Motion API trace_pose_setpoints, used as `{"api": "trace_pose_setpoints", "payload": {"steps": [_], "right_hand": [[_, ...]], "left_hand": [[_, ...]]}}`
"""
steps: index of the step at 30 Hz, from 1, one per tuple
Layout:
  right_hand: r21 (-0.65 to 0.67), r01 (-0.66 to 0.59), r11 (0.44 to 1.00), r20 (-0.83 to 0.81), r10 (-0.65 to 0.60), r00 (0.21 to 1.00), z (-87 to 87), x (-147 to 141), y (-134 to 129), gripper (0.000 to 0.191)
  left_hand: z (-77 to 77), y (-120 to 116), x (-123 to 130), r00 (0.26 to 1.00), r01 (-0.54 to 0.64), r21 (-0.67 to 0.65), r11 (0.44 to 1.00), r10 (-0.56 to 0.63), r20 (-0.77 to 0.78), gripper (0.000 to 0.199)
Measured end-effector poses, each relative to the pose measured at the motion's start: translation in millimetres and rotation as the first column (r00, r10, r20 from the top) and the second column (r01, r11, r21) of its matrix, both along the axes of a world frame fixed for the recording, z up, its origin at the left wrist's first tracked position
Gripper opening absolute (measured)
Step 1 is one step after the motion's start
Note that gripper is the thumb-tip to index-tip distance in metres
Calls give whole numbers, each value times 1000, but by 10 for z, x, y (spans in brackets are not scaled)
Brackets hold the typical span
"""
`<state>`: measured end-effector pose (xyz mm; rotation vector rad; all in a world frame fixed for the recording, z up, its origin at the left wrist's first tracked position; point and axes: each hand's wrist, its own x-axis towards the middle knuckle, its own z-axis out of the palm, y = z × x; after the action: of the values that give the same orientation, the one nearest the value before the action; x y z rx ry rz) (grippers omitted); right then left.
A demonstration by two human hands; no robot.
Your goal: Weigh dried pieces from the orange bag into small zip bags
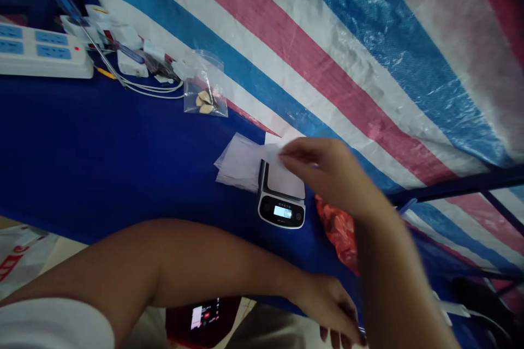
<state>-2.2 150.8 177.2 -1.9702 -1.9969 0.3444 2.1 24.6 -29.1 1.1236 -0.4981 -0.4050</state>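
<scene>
Noting from above: a striped tarpaulin (pixel 360 65) lies beyond the blue-covered desk (pixel 123 147), which carries a power strip (pixel 41 52), a zip bag of beige pieces (pixel 204 87) and a lit digital scale (pixel 281 207), its reading too small to make out. Creased white paper (pixel 239 163) lies on and beside the scale. Our right hand (pixel 327 174) forms a narrow grip, fingertips at the paper's edge; we cannot tell whether it holds. Our left hand (pixel 327 302) curls near the desk edge, its grip blurred.

Soft indoor light puts glare on the plastic tarpaulin (pixel 368 5), and motion blurs the raised forearm (pixel 393 278).
</scene>
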Motion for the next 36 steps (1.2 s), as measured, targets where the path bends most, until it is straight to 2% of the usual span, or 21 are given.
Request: {"api": "trace_pose_setpoints", "payload": {"steps": [2, 4, 5, 7, 9, 11, 13, 16, 19, 21, 23, 26, 28, 31, 36], "right_hand": [[-64, 146, 987, -84, -151, 985, 309, 158, -564, 22], [-188, 257, 948, -172, -290, 942, 453, 392, -1153, 21], [-244, 285, 927, -215, -338, 916, 455, 522, -1413, 21], [-357, 349, 866, -241, -447, 862, 351, 755, -1802, 21], [-458, 398, 795, -223, -537, 814, 172, 890, -2001, 20], [-473, 420, 775, -225, -567, 793, -5, 903, -2058, 24], [-442, 419, 793, -245, -556, 795, -142, 832, -2059, 27], [-431, 367, 824, -242, -497, 833, -268, 696, -2070, 28], [-390, 347, 853, -240, -458, 856, -334, 613, -2110, 24], [-347, 388, 854, -234, -480, 846, -365, 576, -2142, 22], [-297, 473, 830, -211, -540, 815, -394, 537, -2191, 24], [-160, 637, 754, -248, -656, 713, -433, 460, -2315, 30], [-85, 699, 710, -293, -689, 663, -462, 397, -2404, 33], [-104, 690, 717, -292, -685, 668, -519, 281, -2458, 34], [-211, 647, 733, -356, -674, 648, -628, 66, -2328, 38]], "left_hand": [[3, 54, 94, 976, 55, -128, 990, -80, -203, 46], [37, 145, 149, 933, 39, -294, 955, -140, -330, 54], [61, 197, 160, 925, 22, -349, 937, -152, -349, 58], [114, 295, 151, 906, -3, -411, 912, -172, -387, 68], [164, 361, 117, 889, -3, -456, 890, -206, -408, 76], [202, 382, 82, 894, 80, -506, 859, -287, -345, 84], [222, 366, 63, 894, 224, -509, 831, -383, -232, 86], [227, 316, 64, 873, 388, -413, 824, -473, -124, 70], [240, 280, 52, 850, 458, -352, 816, -518, -97, 50], [260, 273, 28, 852, 441, -351, 826, -509, -126, 44], [282, 275, 0, 869, 380, -364, 850, -463, -174, 42], [301, 283, -27, 888, 293, -378, 878, -396, -233, 44], [303, 283, -32, 893, 253, -374, 892, -364, -264, 48], [286, 270, -35, 906, 235, -341, 910, -333, -263, 52], [207, 236, -64, 927, 285, -234, 929, -330, -181, 47]]}}
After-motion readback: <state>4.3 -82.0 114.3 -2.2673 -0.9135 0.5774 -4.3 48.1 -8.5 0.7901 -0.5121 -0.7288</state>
